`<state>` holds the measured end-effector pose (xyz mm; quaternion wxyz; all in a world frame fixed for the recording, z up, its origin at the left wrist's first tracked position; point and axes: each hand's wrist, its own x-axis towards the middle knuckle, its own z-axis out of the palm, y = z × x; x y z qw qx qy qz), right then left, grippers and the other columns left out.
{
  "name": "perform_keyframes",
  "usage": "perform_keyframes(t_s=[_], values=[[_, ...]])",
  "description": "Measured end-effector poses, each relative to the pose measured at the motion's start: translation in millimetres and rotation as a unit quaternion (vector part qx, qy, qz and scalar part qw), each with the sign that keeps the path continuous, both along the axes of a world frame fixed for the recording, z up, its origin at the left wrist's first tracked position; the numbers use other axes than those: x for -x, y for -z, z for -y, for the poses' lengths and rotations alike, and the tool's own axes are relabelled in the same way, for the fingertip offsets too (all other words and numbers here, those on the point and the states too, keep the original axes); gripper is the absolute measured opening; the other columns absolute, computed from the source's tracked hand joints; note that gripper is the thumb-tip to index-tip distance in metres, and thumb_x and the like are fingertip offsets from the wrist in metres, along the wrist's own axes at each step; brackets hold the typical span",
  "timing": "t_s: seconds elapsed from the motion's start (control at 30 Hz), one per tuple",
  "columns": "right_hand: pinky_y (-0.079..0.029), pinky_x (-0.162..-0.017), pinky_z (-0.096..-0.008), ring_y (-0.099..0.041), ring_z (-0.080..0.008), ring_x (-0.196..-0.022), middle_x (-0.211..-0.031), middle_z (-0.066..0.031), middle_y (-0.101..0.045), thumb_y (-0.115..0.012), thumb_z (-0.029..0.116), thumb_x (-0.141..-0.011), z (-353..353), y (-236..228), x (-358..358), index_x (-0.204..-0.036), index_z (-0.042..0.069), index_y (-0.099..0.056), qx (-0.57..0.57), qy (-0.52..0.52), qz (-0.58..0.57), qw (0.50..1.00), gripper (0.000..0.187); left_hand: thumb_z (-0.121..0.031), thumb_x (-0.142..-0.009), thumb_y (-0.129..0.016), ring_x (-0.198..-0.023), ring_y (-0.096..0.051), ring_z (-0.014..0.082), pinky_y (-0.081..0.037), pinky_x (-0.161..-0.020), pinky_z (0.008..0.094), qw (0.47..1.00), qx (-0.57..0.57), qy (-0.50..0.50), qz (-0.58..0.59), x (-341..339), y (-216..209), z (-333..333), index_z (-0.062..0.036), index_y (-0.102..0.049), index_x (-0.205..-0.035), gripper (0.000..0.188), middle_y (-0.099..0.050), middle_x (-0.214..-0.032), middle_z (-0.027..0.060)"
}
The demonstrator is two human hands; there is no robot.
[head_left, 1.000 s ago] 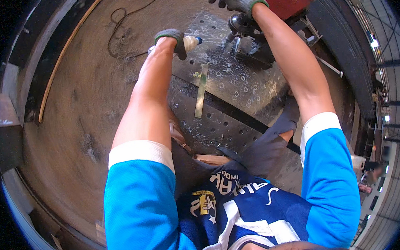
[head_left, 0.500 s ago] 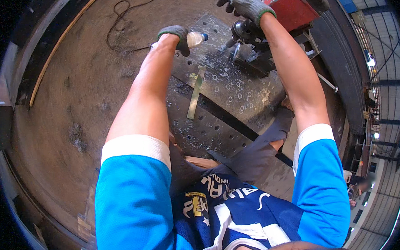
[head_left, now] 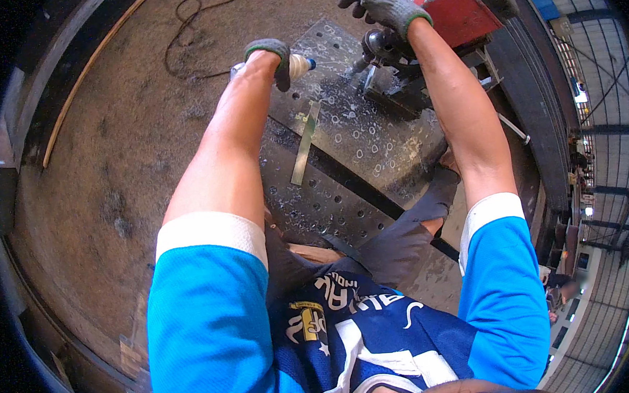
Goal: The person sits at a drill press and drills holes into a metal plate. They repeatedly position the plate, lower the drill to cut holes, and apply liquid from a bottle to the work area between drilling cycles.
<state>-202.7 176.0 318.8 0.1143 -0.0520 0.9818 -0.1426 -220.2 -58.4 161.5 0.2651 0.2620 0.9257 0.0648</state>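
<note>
Since the prev. frame, the bottle (head_left: 298,66) and L hand (head_left: 282,61) have been shifted slightly toward 9 o'clock rel. to the drilled plate (head_left: 404,126); R hand (head_left: 382,7) is kept approx. unchanged. (12 o'clock = away from wearer.)

L hand: gloved fingers are clamped round the bottle body; the blue tip is aimed at 3 o'clock, toward the cutter (head_left: 357,69), and is kept apart from it. The grip is presumably set on the body so the tip is left clear for aiming. Whether the plate is touched by the bottle cannot be told.

R hand: fingers are held extended and partly apart, at 12 o'clock of the drill chuck (head_left: 381,47); nothing is seen gripped. Contact under the palm is hidden. The red housing (head_left: 454,11) is located at 3 o'clock of the glove, within easy reach, prob. for control.

A metal strip (head_left: 303,150) is laid at 7 o'clock of the chuck, across the plate edge, prob. to be kept clear of the cutter.
</note>
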Motion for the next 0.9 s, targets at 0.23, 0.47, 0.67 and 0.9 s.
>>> perform_keyframes(t_s=[0.23, 0.47, 0.67, 0.9], values=[[-0.054, -0.088, -0.0417, -0.064, -0.0260, -0.095, -0.116, -0.0114, -0.070, -0.039, 0.034, -0.098, -2.2, 1.1, 1.8, -0.135, 0.022, -0.066, -0.017, -0.015, -0.007, 1.000, 0.047, -0.044, -0.053, -0.097, -0.096, -0.074, 0.0324, -0.057, -0.086, 0.0434, 0.998, -0.001, -0.052, 0.026, -13.9, -19.7, -4.2, -0.0099, -0.080, -0.104, 0.063, -0.077, -0.102, 0.0146], [-0.056, -0.091, -0.0393, -0.072, -0.0296, -0.103, -0.116, -0.0149, -0.074, -0.055, -0.004, -0.079, -7.8, 5.0, 6.3, -0.120, 0.011, -0.074, -0.062, -0.166, -0.085, 0.980, 0.048, -0.043, -0.052, -0.098, -0.096, -0.074, 0.0322, -0.058, -0.085, 0.0431, 0.998, 0.042, 0.039, -0.009, -1.1, -4.0, -1.7, -0.0099, -0.080, -0.104, 0.065, -0.077, -0.101, 0.0150], [-0.054, -0.084, -0.0377, -0.063, -0.0239, -0.091, -0.109, -0.0092, -0.069, -0.040, 0.037, -0.098, -6.6, 6.3, 9.9, -0.135, 0.022, -0.067, 0.017, 0.000, 0.034, 0.999, 0.048, -0.042, -0.053, -0.098, -0.095, -0.074, 0.0328, -0.058, -0.085, 0.0440, 0.999, -0.010, -0.037, 0.018, 0.1, 4.9, -2.3, -0.0092, -0.079, -0.105, 0.065, -0.077, -0.101, 0.0155], [-0.054, -0.083, -0.0388, -0.063, -0.0241, -0.092, -0.109, -0.0093, -0.070, -0.040, 0.035, -0.096, -3.0, 3.4, 4.5, -0.135, 0.022, -0.067, -0.002, -0.005, 0.014, 1.000, 0.048, -0.039, -0.054, -0.098, -0.096, -0.074, 0.0328, -0.058, -0.086, 0.0436, 0.997, -0.018, -0.058, 0.056, -9.6, -12.9, -4.6, -0.0101, -0.079, -0.105, 0.062, -0.077, -0.102, 0.0152]])
